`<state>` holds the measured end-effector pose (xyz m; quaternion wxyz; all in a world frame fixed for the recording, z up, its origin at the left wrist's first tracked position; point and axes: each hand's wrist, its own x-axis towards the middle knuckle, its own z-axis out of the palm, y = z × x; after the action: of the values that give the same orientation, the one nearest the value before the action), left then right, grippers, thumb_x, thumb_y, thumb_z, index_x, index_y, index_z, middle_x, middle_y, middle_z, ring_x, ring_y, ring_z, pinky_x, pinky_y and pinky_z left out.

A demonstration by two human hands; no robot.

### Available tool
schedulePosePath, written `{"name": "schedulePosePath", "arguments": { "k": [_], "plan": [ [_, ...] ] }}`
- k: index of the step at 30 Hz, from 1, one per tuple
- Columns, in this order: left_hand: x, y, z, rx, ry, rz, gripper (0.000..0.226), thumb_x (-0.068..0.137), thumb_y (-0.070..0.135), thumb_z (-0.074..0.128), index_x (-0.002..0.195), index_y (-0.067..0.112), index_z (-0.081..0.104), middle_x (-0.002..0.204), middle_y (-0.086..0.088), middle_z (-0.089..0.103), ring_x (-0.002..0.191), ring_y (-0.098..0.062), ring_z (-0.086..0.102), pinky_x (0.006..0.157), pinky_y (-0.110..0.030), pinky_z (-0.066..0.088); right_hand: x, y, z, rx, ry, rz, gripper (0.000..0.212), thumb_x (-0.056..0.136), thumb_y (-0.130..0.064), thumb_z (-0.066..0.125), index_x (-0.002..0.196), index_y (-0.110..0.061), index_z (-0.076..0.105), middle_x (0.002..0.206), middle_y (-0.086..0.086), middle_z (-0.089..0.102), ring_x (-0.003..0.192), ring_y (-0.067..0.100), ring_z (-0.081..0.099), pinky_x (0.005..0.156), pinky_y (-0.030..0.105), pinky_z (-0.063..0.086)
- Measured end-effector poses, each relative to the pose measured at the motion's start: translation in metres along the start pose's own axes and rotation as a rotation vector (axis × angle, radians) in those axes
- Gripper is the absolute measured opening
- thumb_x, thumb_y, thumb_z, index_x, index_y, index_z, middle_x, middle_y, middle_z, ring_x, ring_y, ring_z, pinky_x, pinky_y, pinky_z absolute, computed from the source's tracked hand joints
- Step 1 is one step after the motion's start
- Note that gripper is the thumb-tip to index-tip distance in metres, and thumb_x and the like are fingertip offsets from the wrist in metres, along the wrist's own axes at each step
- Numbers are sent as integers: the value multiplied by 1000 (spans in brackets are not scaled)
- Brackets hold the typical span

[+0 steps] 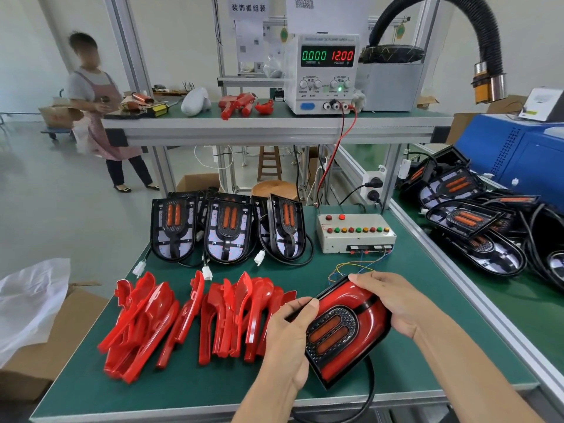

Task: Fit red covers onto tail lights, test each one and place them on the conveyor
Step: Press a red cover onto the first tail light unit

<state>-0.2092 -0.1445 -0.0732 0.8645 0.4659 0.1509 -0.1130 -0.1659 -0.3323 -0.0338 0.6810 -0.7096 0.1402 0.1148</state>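
A white plastic sheet (29,303) drapes over a cardboard box (45,358) at the far left, off the edge of the green workbench (189,389). Beyond it, a person in a striped apron (94,117) stands on the grey floor beside the upper shelf (274,125). On the bench, loose red covers (189,319) lie heaped along the near left, and behind them three uncovered tail lights (227,230) stand propped in a row, their white connectors trailing toward the covers. The worker's left hand (288,340) grasps the left edge of a tail light with its red cover fitted (341,328), thumb on the face and fingers curled beneath. The unit sits tilted at the near centre of the bench. The right hand (393,300) clasps its far right edge, fingers wrapped over the rim. Coloured wires run from behind the unit to a beige test box (355,233) with a row of buttons, just beyond. On the shelf above, a power supply (323,73) reads 0.000 and 12.00. To the right, more tail lights (476,227) lie piled on the green conveyor (500,297), below a black ribbed hose (476,41) and a blue machine (515,151).
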Motion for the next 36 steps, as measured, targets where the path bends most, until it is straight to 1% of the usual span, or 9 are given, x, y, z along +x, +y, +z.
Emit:
{"name": "schedulePosePath", "arguments": {
  "k": [3,6,9,12,16,18,29,32,36],
  "plan": [
    [2,1,0,-10,-7,3,29,89,11,77,114,1,67,101,-24,76,86,-38,75,70,-46,63,2,0,-2,-52,-11,-23,46,82,-34,80,112,-2,69,98,19,77,90,40,75,83,49,62],
    [5,3,-1,-22,-13,20,26,89,10,76,113,1,67,99,-24,76,81,-35,75,69,-44,62,2,-3,-2,-101,-69,-36,41,83,-36,80,113,-10,72,102,16,77,95,38,75,92,53,58],
    [5,2,-2,-11,-14,30,25,90,9,75,112,1,68,99,-24,76,81,-34,75,69,-44,62,3,-5,-2,-122,-91,-5,37,83,-31,80,112,-10,71,102,16,77,95,38,75,92,54,58],
    [4,-2,-4,16,-5,36,23,89,9,76,110,3,69,98,-23,76,80,-34,75,68,-43,62,4,-5,-2,-143,-112,44,30,85,-26,79,103,-5,68,96,18,77,88,37,74,89,54,59],
    [3,-6,-5,31,10,39,22,89,8,76,109,3,69,99,-23,76,80,-33,75,68,-43,62,4,-2,-2,-127,-116,77,33,85,-20,79,108,-1,66,97,23,75,87,39,72,88,55,59],
    [3,-7,-4,32,16,35,22,89,8,76,109,3,69,99,-23,76,80,-33,75,67,-42,62,4,0,-2,-112,-118,83,29,84,-19,79,105,-3,66,95,22,75,86,38,72,88,55,59],
    [2,-5,-4,40,17,44,19,89,8,76,107,4,70,96,-20,77,80,-32,75,67,-41,62,5,1,-1,-80,-93,75,29,83,-18,81,103,-3,66,98,25,75,88,41,71,91,58,57],
    [3,-6,-4,32,18,39,19,89,8,75,107,4,70,96,-21,77,79,-32,75,67,-42,62,5,3,-1,-68,-83,68,33,82,-19,82,105,-2,67,99,25,75,86,40,71,86,55,60],
    [3,-6,-3,22,21,35,18,89,6,75,106,3,70,92,-20,77,75,-31,74,65,-41,62,7,7,-1,-37,-75,60,25,81,-19,82,97,-6,68,91,21,75,79,35,71,82,51,61]
  ]
}}
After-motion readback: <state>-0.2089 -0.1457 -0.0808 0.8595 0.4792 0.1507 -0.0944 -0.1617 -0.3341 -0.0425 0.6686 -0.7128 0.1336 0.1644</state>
